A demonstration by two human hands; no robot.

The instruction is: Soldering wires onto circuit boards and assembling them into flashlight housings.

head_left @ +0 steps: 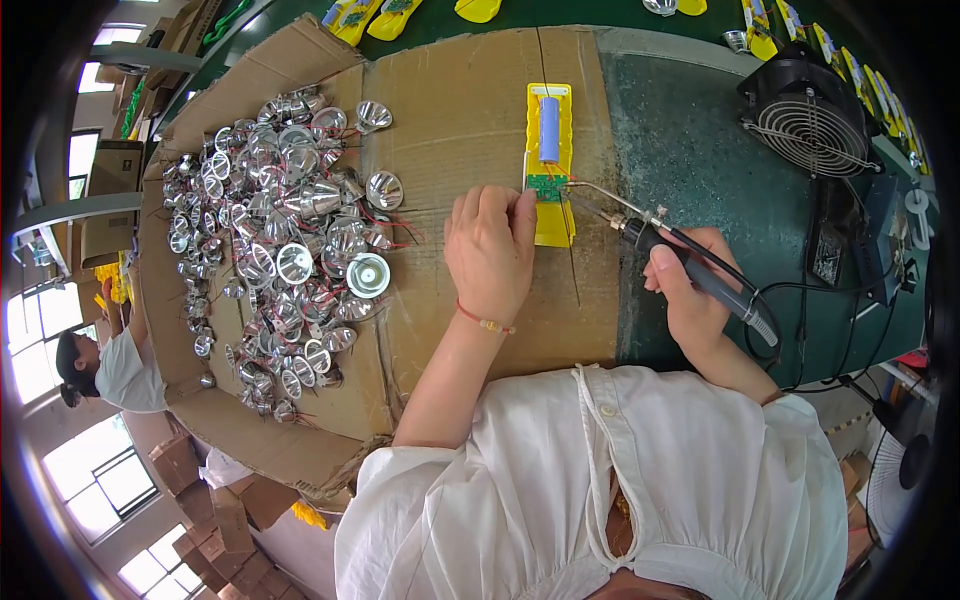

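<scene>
A yellow plastic housing (553, 225) lies on the cardboard sheet (450, 110), holding a blue cylindrical battery (549, 128) and a small green circuit board (546, 187). My left hand (490, 250) rests on the cardboard with its fingertips pressing the housing's left edge beside the board. My right hand (690, 290) grips the black handle of a soldering iron (690, 262); its metal tip reaches left to the circuit board. A thin wire runs down along the housing.
A heap of silver reflector cups (275, 230) with red wires fills the cardboard's left side. A black fan (810, 115) and cables sit at the right on the green table. More yellow housings (370, 18) lie along the far edge. Another person (105, 365) is at far left.
</scene>
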